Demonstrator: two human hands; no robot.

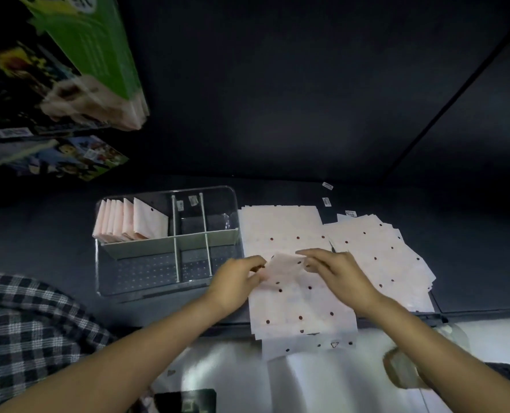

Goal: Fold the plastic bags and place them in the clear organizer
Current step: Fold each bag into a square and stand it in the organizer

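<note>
A pale pink plastic bag (301,302) with dark dots lies flat on the dark table in front of me. Its far edge is lifted and folded back toward me. My left hand (235,281) pinches that folded edge at its left end, and my right hand (340,274) pinches it at the right end. To the left stands the clear organizer (104,281) with dividers. Several folded pink bags (128,223) stand upright in its back left compartment. More flat bags (280,225) lie beyond my hands, and a loose pile (387,251) lies to the right.
Green and colourful boxes (77,55) are stacked at the upper left. Small labels (326,201) lie on the table behind the bags. A roll of tape (402,371) sits by my right forearm on a white surface. A dark phone-like object (188,400) lies near the bottom edge.
</note>
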